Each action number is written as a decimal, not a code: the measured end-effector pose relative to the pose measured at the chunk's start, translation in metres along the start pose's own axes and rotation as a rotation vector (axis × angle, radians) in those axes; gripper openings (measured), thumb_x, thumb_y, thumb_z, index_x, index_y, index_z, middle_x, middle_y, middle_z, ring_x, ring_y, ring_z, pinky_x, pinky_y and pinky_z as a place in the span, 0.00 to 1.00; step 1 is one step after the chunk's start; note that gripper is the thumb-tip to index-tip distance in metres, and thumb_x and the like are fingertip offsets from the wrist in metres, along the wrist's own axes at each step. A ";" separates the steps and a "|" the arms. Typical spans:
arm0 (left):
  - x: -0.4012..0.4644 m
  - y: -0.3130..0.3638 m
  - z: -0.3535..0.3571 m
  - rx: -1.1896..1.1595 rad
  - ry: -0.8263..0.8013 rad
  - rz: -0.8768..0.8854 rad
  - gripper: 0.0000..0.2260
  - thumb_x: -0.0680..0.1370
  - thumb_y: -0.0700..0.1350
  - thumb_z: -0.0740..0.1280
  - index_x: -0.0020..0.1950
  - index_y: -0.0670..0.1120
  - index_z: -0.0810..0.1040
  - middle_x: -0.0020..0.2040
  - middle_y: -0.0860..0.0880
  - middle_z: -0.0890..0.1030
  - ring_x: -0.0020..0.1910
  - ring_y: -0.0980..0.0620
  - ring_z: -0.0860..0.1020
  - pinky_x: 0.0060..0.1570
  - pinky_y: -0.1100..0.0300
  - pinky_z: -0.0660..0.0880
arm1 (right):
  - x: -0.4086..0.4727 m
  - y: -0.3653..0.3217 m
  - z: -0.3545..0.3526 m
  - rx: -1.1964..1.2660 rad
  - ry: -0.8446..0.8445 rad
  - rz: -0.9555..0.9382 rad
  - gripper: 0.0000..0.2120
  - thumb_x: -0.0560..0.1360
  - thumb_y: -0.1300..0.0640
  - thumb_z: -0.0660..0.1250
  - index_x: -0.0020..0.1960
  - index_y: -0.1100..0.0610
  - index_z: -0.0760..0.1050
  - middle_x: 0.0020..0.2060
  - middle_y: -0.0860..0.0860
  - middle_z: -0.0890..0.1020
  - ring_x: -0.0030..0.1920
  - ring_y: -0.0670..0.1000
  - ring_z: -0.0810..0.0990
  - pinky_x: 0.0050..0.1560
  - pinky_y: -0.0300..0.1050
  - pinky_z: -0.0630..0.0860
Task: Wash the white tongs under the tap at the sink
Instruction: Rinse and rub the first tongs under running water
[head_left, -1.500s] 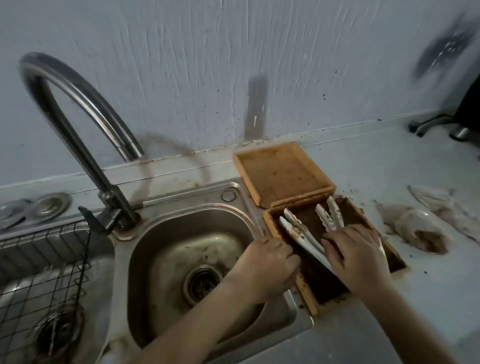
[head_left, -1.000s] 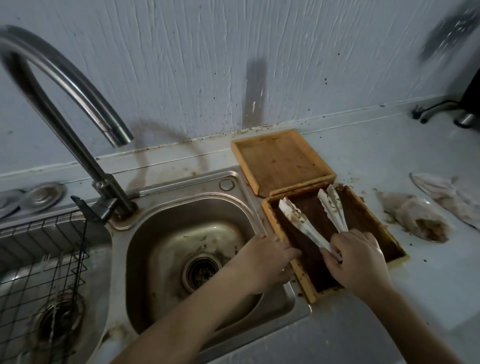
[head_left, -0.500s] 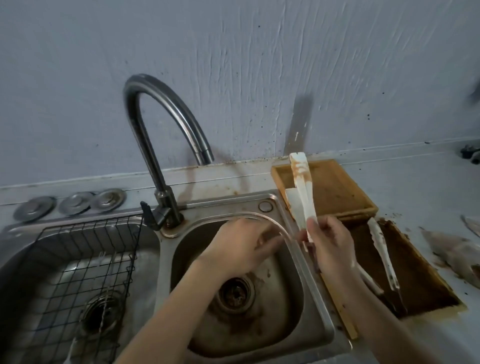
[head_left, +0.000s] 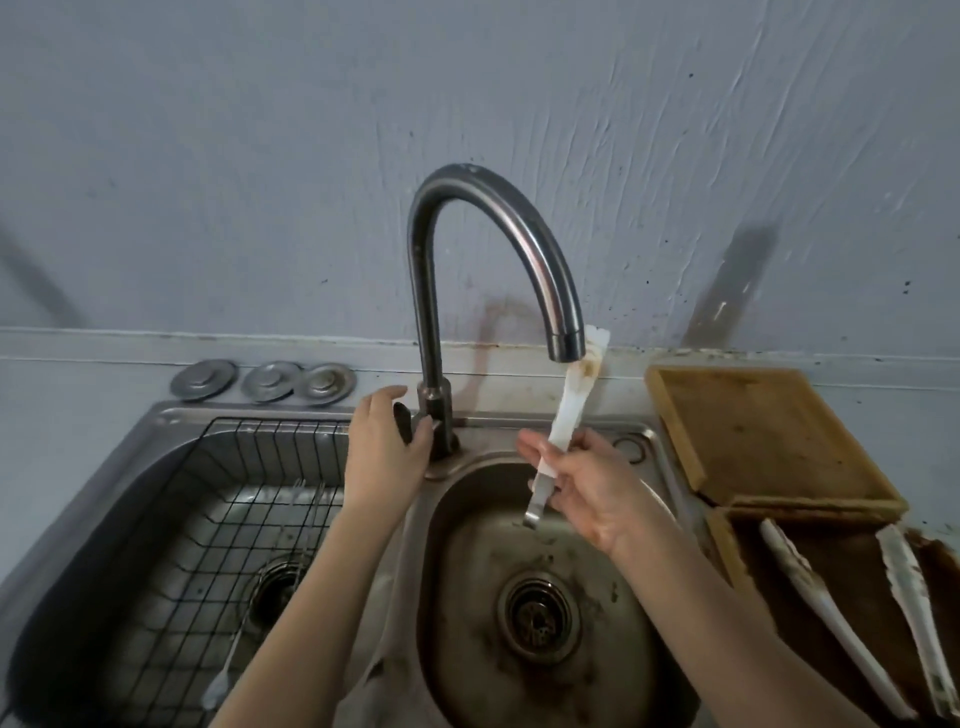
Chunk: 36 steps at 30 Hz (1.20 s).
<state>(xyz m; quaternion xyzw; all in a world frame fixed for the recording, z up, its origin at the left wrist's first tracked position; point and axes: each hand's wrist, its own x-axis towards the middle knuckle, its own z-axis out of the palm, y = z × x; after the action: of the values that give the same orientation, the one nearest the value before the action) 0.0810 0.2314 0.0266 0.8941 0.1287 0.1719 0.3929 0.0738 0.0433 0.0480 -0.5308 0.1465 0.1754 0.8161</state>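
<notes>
Nearest, the round sink basin (head_left: 467, 519) lies dry-looking with its drain strainer (head_left: 537, 618) below the hands. Just above it, the right hand (head_left: 587, 493) pinches the white tongs (head_left: 569, 410) between thumb and fingers near the metal hinge end, arms pointing up so the stained tips sit beside the spout of the tap (head_left: 498, 244). No water shows yet. The left hand (head_left: 384, 441) curls around the tap lever (head_left: 402, 423) at the base, probably to start the flow.

The tongs look light and stiff, springy at the hinge; once wet the smooth plastic will likely turn slippery, so a firm hold low on the handle, close to the hinge, seems safest. To the right, more white utensils (head_left: 831, 618) rest in a dirty wooden tray (head_left: 727, 551).
</notes>
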 end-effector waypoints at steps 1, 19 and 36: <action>0.004 -0.002 0.003 -0.006 -0.047 -0.037 0.16 0.77 0.46 0.65 0.63 0.42 0.71 0.58 0.44 0.76 0.59 0.45 0.74 0.56 0.56 0.69 | 0.002 0.001 0.001 -0.002 -0.015 -0.005 0.10 0.75 0.71 0.60 0.51 0.58 0.71 0.50 0.57 0.83 0.56 0.55 0.80 0.53 0.53 0.71; 0.004 -0.023 0.027 -0.086 0.040 0.040 0.07 0.81 0.41 0.53 0.45 0.40 0.63 0.35 0.43 0.71 0.31 0.44 0.68 0.30 0.53 0.62 | 0.011 0.010 -0.008 0.173 -0.118 -0.025 0.09 0.77 0.67 0.58 0.39 0.59 0.69 0.40 0.58 0.85 0.44 0.55 0.86 0.44 0.58 0.77; -0.003 -0.032 0.027 -0.153 0.069 0.036 0.08 0.81 0.43 0.52 0.46 0.39 0.64 0.40 0.39 0.75 0.37 0.42 0.75 0.36 0.45 0.72 | 0.006 0.009 -0.009 0.168 -0.135 -0.035 0.06 0.77 0.67 0.58 0.42 0.60 0.70 0.38 0.56 0.85 0.43 0.54 0.86 0.48 0.59 0.76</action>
<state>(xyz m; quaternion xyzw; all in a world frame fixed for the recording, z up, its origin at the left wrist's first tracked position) 0.0865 0.2334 -0.0149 0.8571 0.1127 0.2190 0.4524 0.0746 0.0390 0.0339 -0.4500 0.0959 0.1835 0.8687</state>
